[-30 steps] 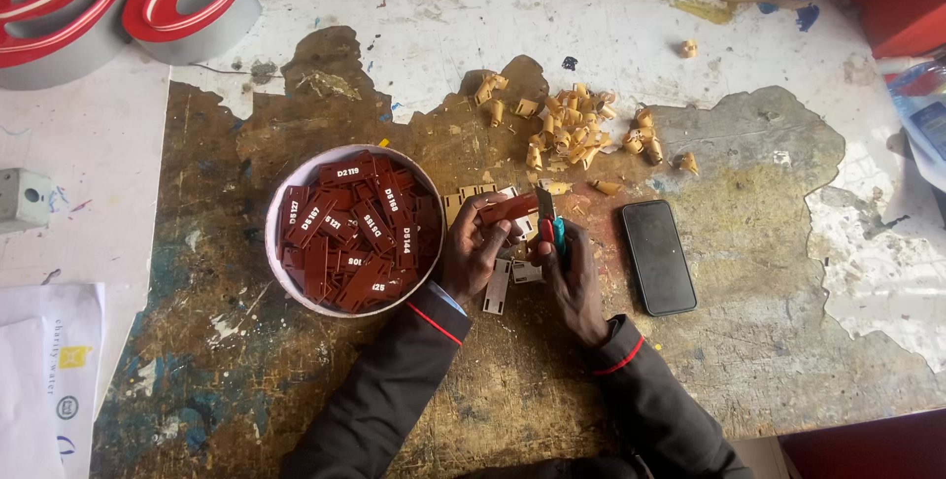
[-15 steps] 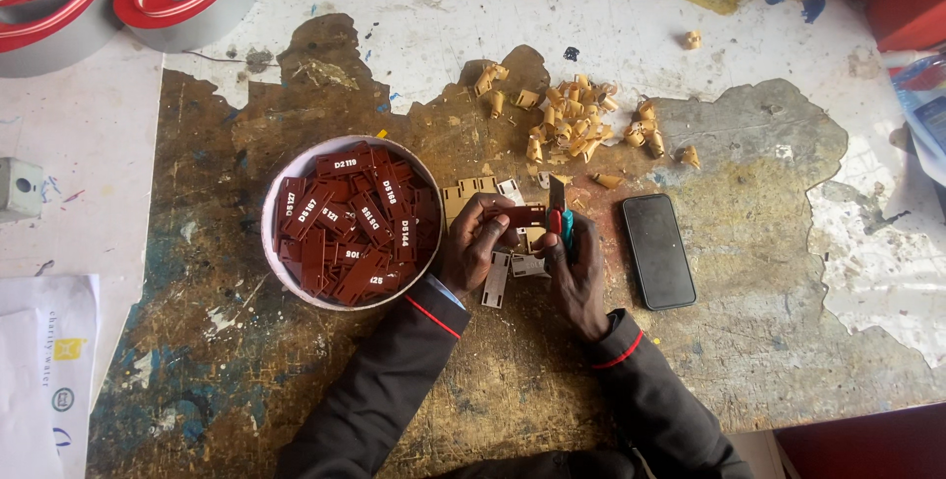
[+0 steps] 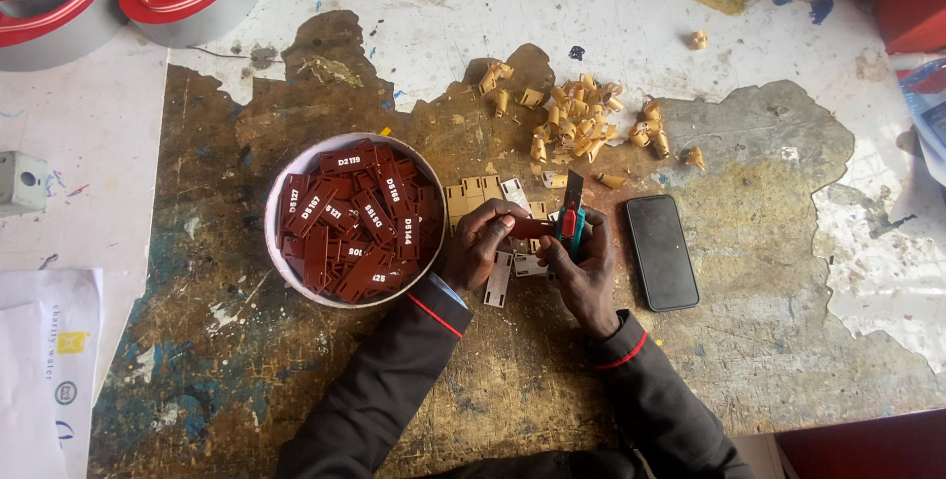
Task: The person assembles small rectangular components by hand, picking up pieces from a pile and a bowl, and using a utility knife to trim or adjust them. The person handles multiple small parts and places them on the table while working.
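Left hand (image 3: 480,245) pinches a small dark red tag (image 3: 532,227) by its left end, grip closed on it, held just above the desk (image 3: 296,361) and right of the round tub (image 3: 279,201) full of like tags. Right hand (image 3: 581,272) is wrapped shut around a utility knife (image 3: 570,213), blade end pointing far, meeting the tag's right end. Beige backing pieces (image 3: 480,193) lie under and beside both hands; curled beige shavings (image 3: 576,119) sit farther off. Black phone (image 3: 662,251) lies just right of the right hand.

Judgement: the tag is being pared at its edge. Best done with a shallow blade angle, short strokes away from the left fingers, tag gripped firmly near the cut so it does not flex or slip.
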